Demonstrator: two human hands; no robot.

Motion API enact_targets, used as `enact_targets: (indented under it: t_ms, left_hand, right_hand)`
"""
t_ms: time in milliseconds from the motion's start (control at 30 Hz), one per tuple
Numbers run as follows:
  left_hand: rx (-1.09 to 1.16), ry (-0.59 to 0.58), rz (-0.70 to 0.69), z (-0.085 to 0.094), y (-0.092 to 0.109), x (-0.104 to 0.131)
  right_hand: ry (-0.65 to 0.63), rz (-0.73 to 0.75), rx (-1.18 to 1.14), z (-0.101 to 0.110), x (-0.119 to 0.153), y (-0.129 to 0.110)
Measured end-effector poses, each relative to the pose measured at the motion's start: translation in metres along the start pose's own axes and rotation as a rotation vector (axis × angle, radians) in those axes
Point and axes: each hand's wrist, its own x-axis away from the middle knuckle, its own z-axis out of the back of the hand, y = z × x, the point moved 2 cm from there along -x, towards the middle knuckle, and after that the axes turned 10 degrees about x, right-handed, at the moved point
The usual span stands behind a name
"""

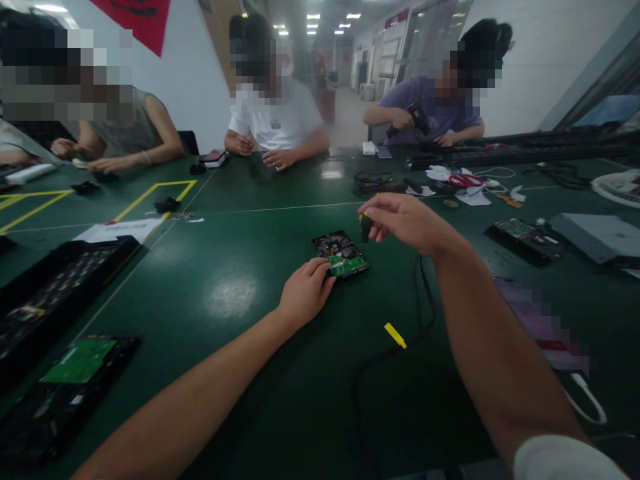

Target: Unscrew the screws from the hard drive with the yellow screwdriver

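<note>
A hard drive (341, 244) lies on the green table with its circuit board facing up. My left hand (309, 283) grips the drive's near left edge, fingers over the board and thumb at the side. Just right of the drive and above the table, my right hand (400, 220) is closed around a short dark tool with some yellow, which looks like a screwdriver (367, 228). Its tip cannot be made out. A black cable (430, 293) runs over the table under my right forearm, near a small yellow strip (395, 335).
More hard drives lie at the right (525, 240) and the front left, the latter with a green board (80, 360). A black tray (70, 280) stands at left. Across the table sit several people; one holds a power drill (419, 119). Cables and papers (473, 195) lie back right.
</note>
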Motion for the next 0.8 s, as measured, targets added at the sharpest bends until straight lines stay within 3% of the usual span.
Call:
enact_targets:
  t_ms: [200, 433, 667, 800]
  left_hand:
    - [0.001, -0.007, 0.005, 0.0013, 0.0009, -0.0004]
    - [-0.001, -0.009, 0.006, 0.0002, -0.0006, -0.0007]
    - [0.003, -0.008, 0.012, 0.0013, 0.0017, -0.0010]
    - [-0.005, -0.011, 0.002, 0.0007, 0.0003, -0.0005]
  right_hand:
    - [0.083, 0.027, 0.103, 0.0039, -0.0011, 0.0032]
    - [0.161, -0.043, 0.150, 0.0062, -0.0029, 0.0083]
    - [0.124, 0.033, 0.154, 0.0034, -0.0008, 0.0018]
    - [0.052, 0.008, 0.033, 0.0012, -0.0017, 0.0022]
